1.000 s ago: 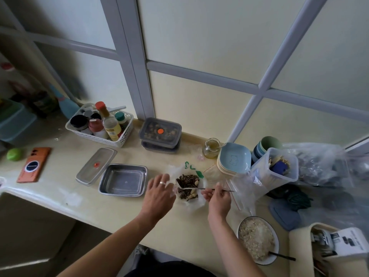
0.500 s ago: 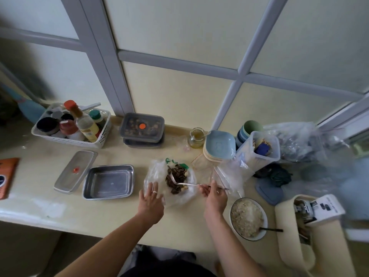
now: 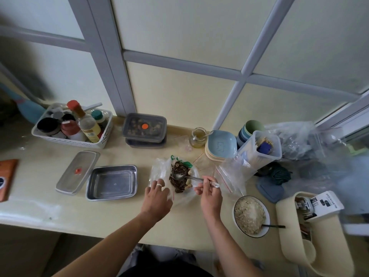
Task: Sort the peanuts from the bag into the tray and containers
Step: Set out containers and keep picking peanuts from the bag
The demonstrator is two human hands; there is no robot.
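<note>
**A:** From the head camera, where is the bag?

**B:** The clear plastic bag (image 3: pixel 159 170) lies open on the pale surface (image 3: pixel 119 213), in the middle, just right of the metal tray (image 3: pixel 111 181). Inside it is a heap of dark striped seeds (image 3: pixel 178 187), with a few pale peanuts (image 3: pixel 188 185) at the heap's right edge.

**A:** And the hands?

**B:** The left hand (image 3: pixel 157 198) rests on the bag's near left side. Its fingers (image 3: pixel 159 184) are spread apart and laid flat on the plastic, and one of them wears a ring. The right hand (image 3: pixel 210 194) holds a metal spoon (image 3: pixel 178 175); its fingers (image 3: pixel 206 179) are pinched together on the handle. The spoon's bowl sits on top of the seeds.

**A:** What is in the tray?

**B:** I see nothing in it. Its flat lid (image 3: pixel 77 172), which has a red knob, lies just to its left, leaning on the tray's rim.

**A:** Any containers?

**B:** Two stacked containers (image 3: pixel 144 126) with dark lids stand by the window frame behind the tray. An orange dot marks the top one.

**A:** And the rest?

**B:** A white basket (image 3: pixel 71 141) of bottles stands far left. A small jar (image 3: pixel 197 134) and a stack of blue plates (image 3: pixel 221 143) are behind the bag. A bowl of grains (image 3: pixel 251 214) sits near right, with a utensil resting in it.
</note>
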